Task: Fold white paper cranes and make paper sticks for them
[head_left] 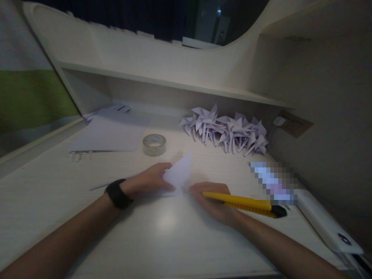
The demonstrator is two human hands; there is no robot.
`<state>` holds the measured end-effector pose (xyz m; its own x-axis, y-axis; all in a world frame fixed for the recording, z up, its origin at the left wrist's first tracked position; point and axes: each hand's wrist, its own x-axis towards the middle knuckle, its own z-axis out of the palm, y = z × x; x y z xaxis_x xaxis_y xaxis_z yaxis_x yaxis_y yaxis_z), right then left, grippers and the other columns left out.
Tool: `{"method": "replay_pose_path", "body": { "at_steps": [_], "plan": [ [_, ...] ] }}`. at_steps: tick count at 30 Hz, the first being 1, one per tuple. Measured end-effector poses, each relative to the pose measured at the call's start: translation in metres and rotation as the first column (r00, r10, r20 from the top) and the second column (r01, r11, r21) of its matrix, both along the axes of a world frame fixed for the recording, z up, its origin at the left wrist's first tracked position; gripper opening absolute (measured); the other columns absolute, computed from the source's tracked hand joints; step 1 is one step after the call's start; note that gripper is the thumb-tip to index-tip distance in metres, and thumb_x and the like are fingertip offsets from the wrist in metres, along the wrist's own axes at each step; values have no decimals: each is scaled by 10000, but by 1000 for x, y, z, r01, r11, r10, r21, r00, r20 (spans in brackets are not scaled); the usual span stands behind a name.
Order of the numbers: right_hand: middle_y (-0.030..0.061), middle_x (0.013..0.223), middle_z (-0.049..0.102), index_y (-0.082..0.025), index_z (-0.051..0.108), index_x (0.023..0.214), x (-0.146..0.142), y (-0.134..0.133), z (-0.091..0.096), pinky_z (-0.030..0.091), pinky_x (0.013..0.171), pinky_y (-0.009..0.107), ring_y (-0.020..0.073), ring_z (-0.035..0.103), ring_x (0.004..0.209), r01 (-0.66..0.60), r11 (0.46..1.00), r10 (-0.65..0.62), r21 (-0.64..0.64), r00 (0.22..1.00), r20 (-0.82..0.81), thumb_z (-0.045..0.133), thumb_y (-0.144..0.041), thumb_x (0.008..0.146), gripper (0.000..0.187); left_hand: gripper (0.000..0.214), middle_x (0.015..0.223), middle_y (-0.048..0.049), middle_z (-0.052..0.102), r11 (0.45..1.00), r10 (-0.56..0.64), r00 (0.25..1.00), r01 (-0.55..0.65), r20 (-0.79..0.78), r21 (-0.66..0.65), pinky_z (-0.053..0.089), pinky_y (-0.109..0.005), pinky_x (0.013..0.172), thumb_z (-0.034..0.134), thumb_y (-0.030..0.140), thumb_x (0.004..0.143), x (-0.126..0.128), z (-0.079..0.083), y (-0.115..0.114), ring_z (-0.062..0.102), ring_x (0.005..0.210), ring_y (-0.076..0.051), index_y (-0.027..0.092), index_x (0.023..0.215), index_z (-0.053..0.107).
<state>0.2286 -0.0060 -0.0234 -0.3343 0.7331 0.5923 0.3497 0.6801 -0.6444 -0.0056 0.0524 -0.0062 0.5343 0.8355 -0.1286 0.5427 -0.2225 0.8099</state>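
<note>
Near the middle of the desk my left hand (154, 180), with a black band on its wrist, grips a folded piece of white paper (180, 174) between thumb and fingers. My right hand (213, 201) is closed around a yellow utility knife (247, 202). Its black end points right, and its tip by the paper's lower right edge is too blurred to make out. A thin paper stick (100, 186) lies partly behind my left wrist. Beyond the left hand sits a roll of clear tape (154, 145).
White paper pinwheels (229, 128) are heaped at the back right under the shelf (174, 85). A stack of paper sheets (112, 130) lies back left, with small white bits (78, 156) before it. A blurred-out phone (273, 184) and a white device (325, 221) line the right side.
</note>
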Motion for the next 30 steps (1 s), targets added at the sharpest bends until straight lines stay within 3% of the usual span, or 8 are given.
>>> {"method": "replay_pose_path", "body": {
  "at_steps": [16, 30],
  "plan": [
    [73, 836, 742, -188, 714, 845, 4, -2, 8, 610, 704, 289, 189, 714, 765, -51, 999, 52, -15, 995, 84, 560, -190, 859, 154, 392, 1039, -74, 709, 994, -62, 991, 72, 117, -78, 454, -316, 778, 680, 281, 661, 1, 14, -9, 637, 900, -248, 138, 1026, 693],
    [74, 835, 740, -178, 707, 825, 5, -2, 10, 609, 717, 291, 181, 710, 773, -72, 997, 74, -21, 991, 113, 543, -216, 868, 174, 385, 1046, -71, 708, 992, -61, 991, 74, 121, -105, 461, -301, 743, 681, 282, 659, 2, 12, -7, 636, 881, -236, 140, 1016, 686]
  ]
}}
